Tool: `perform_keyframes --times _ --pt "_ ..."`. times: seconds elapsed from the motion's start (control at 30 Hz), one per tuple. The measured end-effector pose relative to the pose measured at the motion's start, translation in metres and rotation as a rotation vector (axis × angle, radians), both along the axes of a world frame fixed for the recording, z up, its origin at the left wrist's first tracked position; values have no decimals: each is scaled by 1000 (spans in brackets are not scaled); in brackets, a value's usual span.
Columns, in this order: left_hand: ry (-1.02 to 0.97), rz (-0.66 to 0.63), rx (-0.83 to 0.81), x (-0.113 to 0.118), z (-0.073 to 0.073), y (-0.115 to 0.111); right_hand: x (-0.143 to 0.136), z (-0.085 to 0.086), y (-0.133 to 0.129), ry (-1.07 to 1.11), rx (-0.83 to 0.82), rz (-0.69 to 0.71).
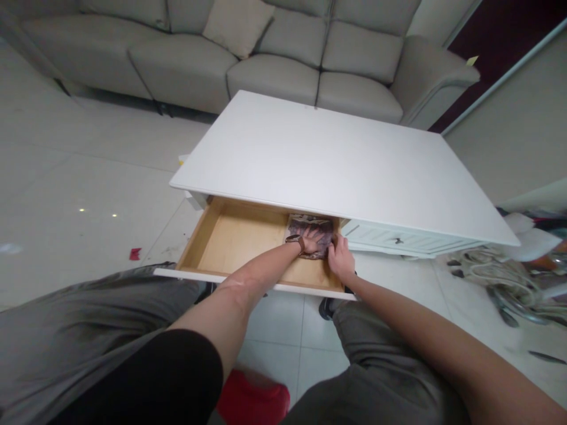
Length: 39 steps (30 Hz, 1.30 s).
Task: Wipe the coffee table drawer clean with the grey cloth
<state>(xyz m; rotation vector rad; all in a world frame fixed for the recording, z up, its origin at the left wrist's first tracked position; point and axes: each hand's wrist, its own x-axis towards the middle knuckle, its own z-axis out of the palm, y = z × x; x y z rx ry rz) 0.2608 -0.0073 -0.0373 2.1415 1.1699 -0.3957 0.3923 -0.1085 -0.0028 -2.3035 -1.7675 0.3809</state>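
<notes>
A white coffee table (pixel 323 159) has its wooden drawer (pixel 241 236) pulled out toward me. In the drawer's right back part lies a dark, printed packet (pixel 303 224); its kind is not clear. My left hand (pixel 313 241) rests flat on the packet with fingers spread, a watch (pixel 295 239) on the wrist. At the drawer's right side wall, my right hand (pixel 341 258) is closed over the edge, its thumb side close to the packet. Part of the packet is covered by my left hand.
Behind the table stands a grey sofa (pixel 274 77) with a beige cushion (pixel 239 23). A shut drawer (pixel 411 239) is to the right. Cloth and other items (pixel 500 271) lie on the floor at right. Beneath me is a red seat (pixel 254 398); a red scrap (pixel 135 254) lies left.
</notes>
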Motion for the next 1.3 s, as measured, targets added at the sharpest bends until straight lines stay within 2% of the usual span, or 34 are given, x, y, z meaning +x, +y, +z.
perform_keyframes --times 0.2,0.4,0.5,0.63,0.7,0.8,0.93,1.1,1.2,1.3 --pt "6 -53 105 0 2 -34 1 -1 1 -27 11 10" --pt "9 -233 80 -16 14 -59 2 -4 2 -58 15 8" --pt "-8 -243 101 -25 14 -61 3 -3 4 -58 2 9" --pt "40 -217 120 -42 9 -47 2 0 7 -58 -12 7" --pt "80 -174 111 -59 7 -36 2 1 10 -52 -10 16" --pt "138 -94 108 -99 6 -21 1 3 14 -50 -29 9" --pt "289 31 113 -167 9 -5 2 1 16 -64 -54 4" --pt "435 54 191 -251 16 5 3 -3 15 -132 -60 38" --pt "390 59 237 -278 20 1 3 -3 14 -172 -65 59" --pt "344 70 252 -283 22 -7 2 -2 12 -201 -78 73"
